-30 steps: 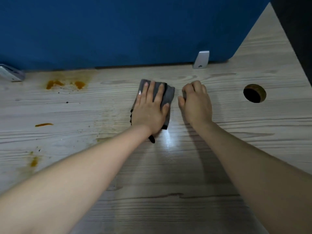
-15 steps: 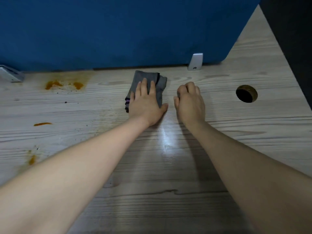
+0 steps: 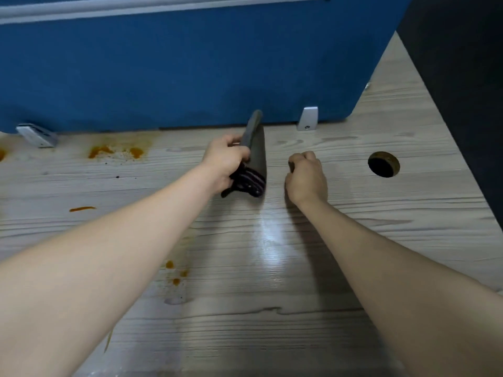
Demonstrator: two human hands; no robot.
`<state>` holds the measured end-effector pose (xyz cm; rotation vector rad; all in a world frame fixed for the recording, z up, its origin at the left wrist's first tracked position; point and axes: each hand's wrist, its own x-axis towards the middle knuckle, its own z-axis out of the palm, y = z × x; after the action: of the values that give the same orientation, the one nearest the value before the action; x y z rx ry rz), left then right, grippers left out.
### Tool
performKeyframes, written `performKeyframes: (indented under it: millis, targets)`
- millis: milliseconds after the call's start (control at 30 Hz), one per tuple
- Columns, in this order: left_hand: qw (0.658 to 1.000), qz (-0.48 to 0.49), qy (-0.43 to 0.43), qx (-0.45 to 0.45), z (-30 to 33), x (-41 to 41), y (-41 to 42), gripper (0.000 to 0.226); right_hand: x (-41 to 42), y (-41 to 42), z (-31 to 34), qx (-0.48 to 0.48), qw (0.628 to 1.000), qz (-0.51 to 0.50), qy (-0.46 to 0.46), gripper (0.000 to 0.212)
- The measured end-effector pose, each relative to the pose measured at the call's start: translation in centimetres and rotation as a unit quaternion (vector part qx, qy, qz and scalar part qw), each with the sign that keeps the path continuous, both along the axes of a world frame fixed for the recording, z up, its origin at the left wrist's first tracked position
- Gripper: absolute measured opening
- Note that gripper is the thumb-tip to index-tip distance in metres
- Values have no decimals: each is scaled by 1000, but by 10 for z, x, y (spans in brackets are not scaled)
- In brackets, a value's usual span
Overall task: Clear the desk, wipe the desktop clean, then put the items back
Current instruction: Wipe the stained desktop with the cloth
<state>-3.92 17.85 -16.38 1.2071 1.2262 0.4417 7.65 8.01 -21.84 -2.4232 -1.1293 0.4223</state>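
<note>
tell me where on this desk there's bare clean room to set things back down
Bare desk runs right of the right hand, around the cable hole, and along the near edge between the arms. The left is crowded with orange stains, with more drips near the left arm. The left hand holds the cloth.

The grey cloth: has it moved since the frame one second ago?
Yes. The grey cloth lay flat under the left hand; now that hand grips it tipped up on edge, its top nearer the blue partition.
</note>
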Motion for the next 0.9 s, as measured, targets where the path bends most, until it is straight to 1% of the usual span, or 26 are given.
performKeyframes:
  millis: [33, 67, 100, 133, 167, 200, 233, 267, 300, 333, 367, 400, 433, 467, 533, 600, 667, 700, 767, 833, 900]
  targets:
    - [995, 36, -39, -81, -3, -1, -4, 28, 2, 0, 2, -1, 1000, -21, 4, 34]
    - [991, 62, -35, -110, -8, -3, -5, 21, 5, -1, 3, -5, 999, -35, 2, 33]
    - [993, 80, 9, -89, -11, -6, -6, 16, 7, -2, 4, -9, 999, -42, -4, 34]
    - [992, 91, 76, -38, -17, -10, -4, 23, 8, -3, 3, -11, 999, -44, -12, 35]
    - [980, 99, 168, 49, -22, -15, -3, 34, 9, -4, 2, -10, 999, -42, -19, 35]
    - [954, 78, 245, 156, -22, -18, -5, 41, 10, -5, 0, -7, 999, -38, -24, 35]
    - [925, 31, 267, 269, -20, -19, -9, 44, 10, -5, -3, -4, 999, -31, -29, 35]
    - [892, -41, 262, 367, -22, -19, -12, 46, 10, -5, -6, 2, 999, -25, -35, 34]
    - [853, -129, 266, 430, -24, -16, -18, 48, 10, -6, -9, 9, 999, -18, -44, 32]
    - [817, -213, 281, 456, -33, -13, -21, 52, 10, -7, -12, 18, 998, -11, -53, 30]
    - [794, -275, 307, 447, -43, -8, -25, 58, 11, -8, -15, 25, 998, -4, -63, 27]
    - [789, -304, 337, 413, -54, -1, -29, 62, 11, -10, -18, 32, 997, 3, -68, 26]
    - [790, -309, 358, 391, -63, 6, -32, 64, 11, -12, -20, 42, 997, 8, -68, 24]
    - [790, -305, 365, 387, -71, 18, -34, 64, 13, -13, -23, 53, 997, 9, -61, 23]
    - [778, -316, 355, 411, -70, 40, -34, 62, 13, -15, -23, 89, 995, 0, -40, 19]
    - [765, -357, 333, 419, -67, 58, -27, 59, 13, -14, -21, 110, 994, -18, -14, 17]
    - [756, -374, 327, 425, -67, 59, -20, 58, 15, -14, -20, 103, 994, -3, -32, 19]
    - [755, -370, 330, 428, -69, 53, -15, 58, 16, -15, -21, 101, 994, 5, -41, 21]
    - [770, -323, 352, 423, -72, 29, 2, 58, 17, -15, -22, 102, 994, 8, -46, 26]
    - [790, -258, 402, 386, -71, -3, 23, 59, 16, -13, -24, 92, 995, 7, -49, 30]
    - [802, -206, 452, 332, -68, -21, 30, 60, 14, -11, -23, 82, 995, -2, -59, 31]
